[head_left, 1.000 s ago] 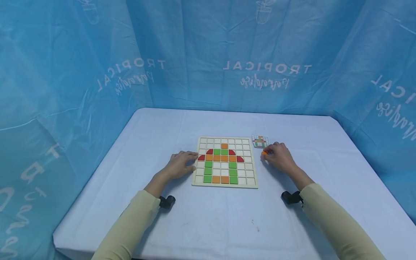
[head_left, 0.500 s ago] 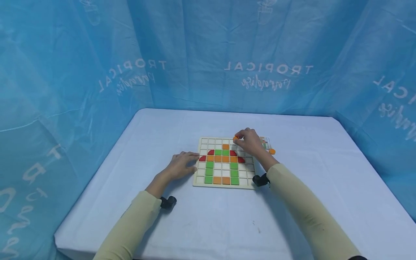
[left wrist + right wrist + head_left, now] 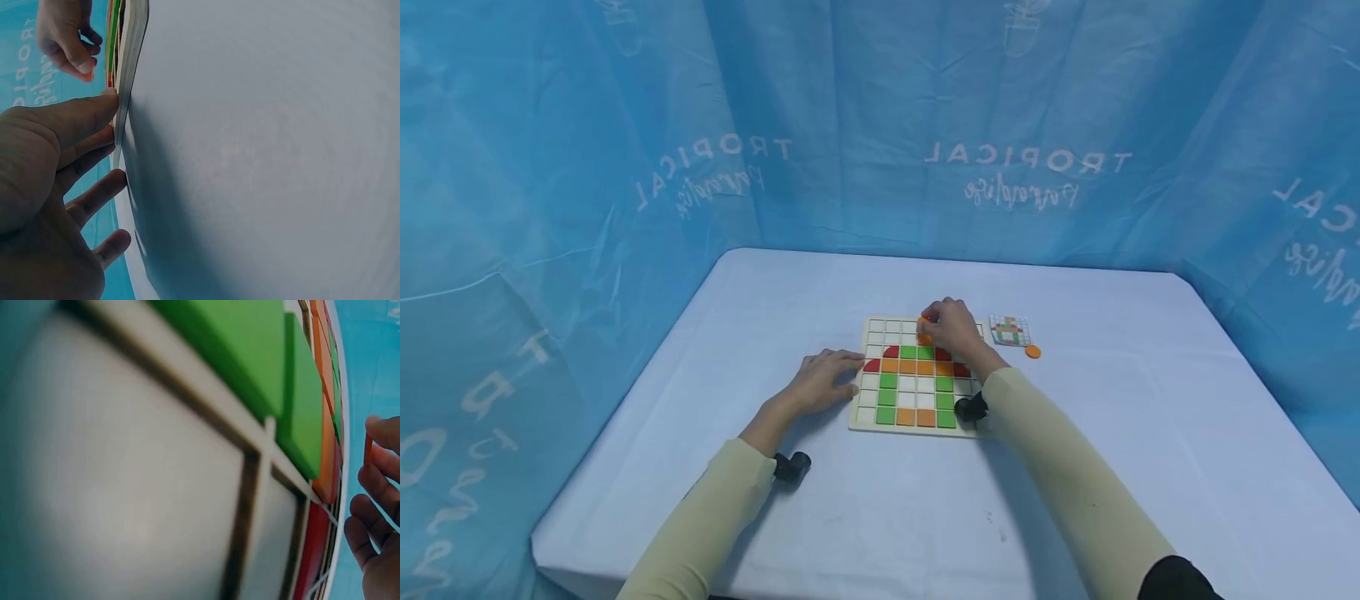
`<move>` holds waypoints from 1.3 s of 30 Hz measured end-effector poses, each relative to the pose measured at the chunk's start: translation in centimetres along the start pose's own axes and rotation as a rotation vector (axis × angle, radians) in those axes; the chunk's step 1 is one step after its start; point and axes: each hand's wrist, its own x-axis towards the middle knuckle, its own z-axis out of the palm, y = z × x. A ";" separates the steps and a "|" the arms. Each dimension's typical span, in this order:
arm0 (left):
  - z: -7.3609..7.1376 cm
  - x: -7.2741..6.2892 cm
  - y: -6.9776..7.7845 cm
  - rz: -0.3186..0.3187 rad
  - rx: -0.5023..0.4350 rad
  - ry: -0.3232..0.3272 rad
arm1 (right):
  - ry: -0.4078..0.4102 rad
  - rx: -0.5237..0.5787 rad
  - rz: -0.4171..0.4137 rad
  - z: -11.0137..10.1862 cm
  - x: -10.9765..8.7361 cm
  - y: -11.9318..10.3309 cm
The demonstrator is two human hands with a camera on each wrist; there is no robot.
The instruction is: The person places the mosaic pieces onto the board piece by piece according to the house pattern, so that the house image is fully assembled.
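Observation:
A wooden grid board lies on the table, with a figure of green, orange and red tiles in it. My left hand rests flat against the board's left edge, and its straight fingers touch the rim. My right hand hovers over the board's top rows and pinches a small orange piece. The same piece shows thin and on edge between my fingertips in the right wrist view, above the green tiles.
A small pattern card lies just right of the board, with a loose round orange piece on the table beside it. The white table is ringed by a blue printed curtain at back and sides.
My right hand has lifted an orange piece from beside the card and carried it left over the board's top rows. Another orange piece stays by the card. My left hand has not moved.

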 end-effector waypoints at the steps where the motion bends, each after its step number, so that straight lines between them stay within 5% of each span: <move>1: 0.0 0.0 0.0 -0.002 0.004 0.000 | -0.001 0.006 0.005 0.1 0.1 0.1; 29: 0.2 0.1 0.1 -0.021 0.016 0.006 | 0.010 -0.015 -0.003 0.3 0.1 0.4; 39: 0.2 0.0 -0.1 -0.005 0.010 0.014 | 0.050 0.023 -0.083 -2.3 -1.1 0.4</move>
